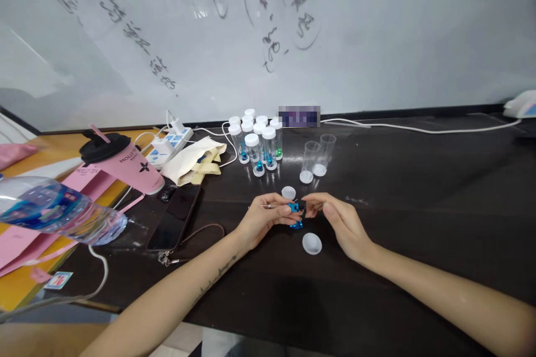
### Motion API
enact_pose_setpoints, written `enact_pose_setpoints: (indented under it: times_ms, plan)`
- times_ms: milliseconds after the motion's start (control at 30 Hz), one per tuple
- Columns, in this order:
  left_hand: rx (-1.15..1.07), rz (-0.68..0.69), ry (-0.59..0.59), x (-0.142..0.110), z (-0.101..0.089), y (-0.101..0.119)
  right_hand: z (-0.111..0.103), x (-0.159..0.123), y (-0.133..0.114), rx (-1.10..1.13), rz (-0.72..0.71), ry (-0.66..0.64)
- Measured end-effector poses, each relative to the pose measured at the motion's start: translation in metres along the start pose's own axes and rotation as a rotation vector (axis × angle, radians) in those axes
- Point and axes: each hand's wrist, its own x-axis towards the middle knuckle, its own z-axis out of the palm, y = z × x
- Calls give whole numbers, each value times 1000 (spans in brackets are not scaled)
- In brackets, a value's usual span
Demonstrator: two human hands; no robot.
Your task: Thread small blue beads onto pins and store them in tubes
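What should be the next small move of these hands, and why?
Perhaps the right hand should help steady the small blue item: only the left hand clearly pinches it, and the right one is close beside, though whether it touches is too small to tell.

Dark table [419, 201], capped tubes [254, 148], phone [176, 220]

In the upper part of the frame there is a whiteboard [368, 39] with black handwriting [301, 5]. At the left edge, a clear bottle [62, 209] with a blue label is lying in front of pink paper [19, 242]. Above it, a pink cup [129, 164] is seen tilted, with a black lid [104, 148]. To the right of the cup are a cream cloth pouch [188, 159] and a power strip [180, 140]. Below the pouch lies a dark phone [176, 220]. At the upper right, a white cable [419, 129] runs along the board's foot.
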Motion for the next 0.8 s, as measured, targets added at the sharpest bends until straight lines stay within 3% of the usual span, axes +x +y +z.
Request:
enact_pose_setpoints:
  times_ms: [533, 633, 800]
  plan:
    - [13, 16, -15, 0, 0, 0, 1, 1, 2, -16, -7, 41]
    - [26, 12, -5, -1, 2, 1, 3, 3, -6, -52, -78, 179]
    - [47, 5, 1, -2, 3, 2, 1, -8, -53, 136, -276, 459]
